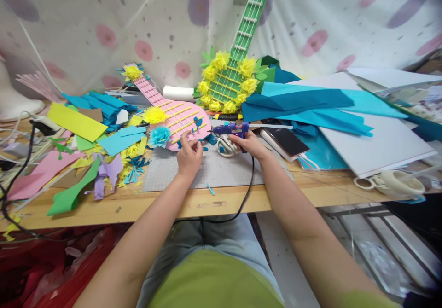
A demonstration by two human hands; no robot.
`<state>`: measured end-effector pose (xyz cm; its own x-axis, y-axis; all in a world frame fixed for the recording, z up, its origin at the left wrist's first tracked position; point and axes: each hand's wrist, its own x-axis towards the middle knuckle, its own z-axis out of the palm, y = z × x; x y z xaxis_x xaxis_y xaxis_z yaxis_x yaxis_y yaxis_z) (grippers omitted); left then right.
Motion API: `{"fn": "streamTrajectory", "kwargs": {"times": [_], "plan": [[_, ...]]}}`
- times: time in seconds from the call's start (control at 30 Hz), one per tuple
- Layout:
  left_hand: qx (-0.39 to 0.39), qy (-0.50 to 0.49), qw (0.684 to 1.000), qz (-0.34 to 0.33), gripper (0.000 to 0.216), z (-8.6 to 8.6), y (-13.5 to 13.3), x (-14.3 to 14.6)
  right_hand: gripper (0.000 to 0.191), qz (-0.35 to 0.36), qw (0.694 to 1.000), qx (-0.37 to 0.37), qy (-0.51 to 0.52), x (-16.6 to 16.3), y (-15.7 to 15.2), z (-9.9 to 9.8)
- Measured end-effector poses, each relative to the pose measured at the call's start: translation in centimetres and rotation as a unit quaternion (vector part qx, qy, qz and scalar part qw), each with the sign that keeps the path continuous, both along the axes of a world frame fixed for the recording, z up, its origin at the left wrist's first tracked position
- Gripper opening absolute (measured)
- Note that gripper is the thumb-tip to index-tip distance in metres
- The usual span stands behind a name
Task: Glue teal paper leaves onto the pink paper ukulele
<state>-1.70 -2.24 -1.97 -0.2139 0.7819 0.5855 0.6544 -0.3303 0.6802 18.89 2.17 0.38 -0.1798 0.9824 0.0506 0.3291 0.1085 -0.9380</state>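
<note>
Head view, hazards and positions.

Item: glue gun (241, 129), gripped in the right hand (249, 144), fingers wrapped round its handle; nozzle aimed leftward. Judged risk: burnt fingertips, should the nozzle, if hot, swing toward the left hand (190, 154) close by.

Item: left hand, thumb and fingertips drawn together at the guitar's near edge; whether a scrap is pinched, cannot tell.

Item: pink paper guitar (184, 120), lying on the tabletop (131, 204), partly over the grey mat (221, 179); body just beyond the left hand, nozzle near its right edge. Likely fault: stray glue marking the pink face, caused by a drip.

Item: blue scraps (198, 122), loose-looking, on the guitar; could stick askew if brushed.

Item: black cord (252, 174), crossing the mat; a snag might jerk the gun.
</note>
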Motion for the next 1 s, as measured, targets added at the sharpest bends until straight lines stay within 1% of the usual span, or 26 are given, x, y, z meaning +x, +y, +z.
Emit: {"fn": "streamTrajectory", "kwargs": {"times": [0.07, 0.17, 0.27, 0.37, 0.43, 0.5, 0.57, 0.63, 0.67, 0.73, 0.77, 0.8, 0.83, 0.87, 0.9, 0.93, 0.97, 1.0], "plan": [[0.007, -0.013, 1.000, 0.009, 0.040, 0.2, -0.2, -0.1, 0.042, -0.072, 0.997, 0.021, -0.008, 0.2, 0.5, -0.3], [0.028, -0.062, 0.998, 0.017, 0.036, 0.6, -0.4, -0.4, 0.041, -0.173, 0.982, 0.058, -0.050, 0.5, 1.3, -1.0], [0.057, -0.115, 0.991, 0.028, 0.033, 0.9, -0.4, -0.9, 0.043, -0.223, 0.966, 0.066, -0.115, 0.7, 1.9, -1.7], [0.080, -0.162, 0.983, 0.027, 0.034, 1.0, 0.0, -1.8, 0.046, -0.240, 0.951, 0.045, -0.189, 0.6, 2.5, -2.1], [0.092, -0.200, 0.975, 0.014, 0.036, 0.9, 0.6, -2.5, 0.047, -0.239, 0.943, 0.046, -0.226, 0.5, 2.7, -2.1], [0.104, -0.237, 0.966, -0.003, 0.038, 0.8, 1.1, -3.1, 0.051, -0.240, 0.935, 0.069, -0.251, 0.6, 2.6, -1.8], [0.114, -0.263, 0.958, -0.012, 0.041, 0.7, 1.5, -3.5, 0.053, -0.253, 0.918, 0.115, -0.283, 0.8, 1.9, -0.9], [0.119, -0.276, 0.954, -0.010, 0.044, 0.8, 1.8, -3.8, 0.048, -0.255, 0.897, 0.153, -0.326, 1.1, 0.7, 0.4], [0.119, -0.278, 0.953, -0.010, 0.046, 0.8, 1.8, -3.8, 0.042, -0.225, 0.899, 0.148, -0.345, 1.1, -0.1, 1.0], [0.116, -0.278, 0.953, -0.016, 0.049, 0.8, 1.7, -3.6, 0.035, -0.177, 0.918, 0.079, -0.345, 0.4, -1.6, 2.0], [0.114, -0.278, 0.953, -0.025, 0.050, 0.8, 1.6, -3.4, 0.033, -0.141, 0.934, 0.055, -0.325, -0.3, -2.2, 2.4], [0.110, -0.281, 0.953, -0.038, 0.052, 0.8, 1.5, -3.1, 0.032, -0.100, 0.952, 0.047, -0.285, -1.3, -2.7, 2.6], [0.104, -0.287, 0.951, -0.052, 0.053, 0.8, 1.3, -2.8, 0.029, -0.045, 0.973, 0.051, -0.220, -2.6, -3.0, 2.7], [0.096, -0.294, 0.949, -0.067, 0.055, 0.8, 1.2, -2.5, 0.026, 0.009, 0.990, 0.042, -0.132, -4.1, -3.2, 2.7], [0.087, -0.302, 0.946, -0.079, 0.056, 0.9, 1.0, -2.2, 0.024, 0.042, 0.998, 0.021, -0.036, -5.7, -3.2, 2.7], [0.078, -0.309, 0.944, -0.089, 0.058, 0.9, 0.9, -2.0, 0.020, 0.064, 0.996, -0.018, 0.051, -7.3, -3.1, 2.7], [0.071, -0.317, 0.941, -0.098, 0.059, 0.9, 0.8, -1.9, 0.018, 0.069, 0.988, -0.052, 0.130, -8.9, -2.9, 2.7], [0.068, -0.326, 0.937, -0.104, 0.061, 0.9, 0.7, -1.9, 0.016, 0.060, 0.974, -0.092, 0.196, -10.3, -2.7, 2.8]]}}
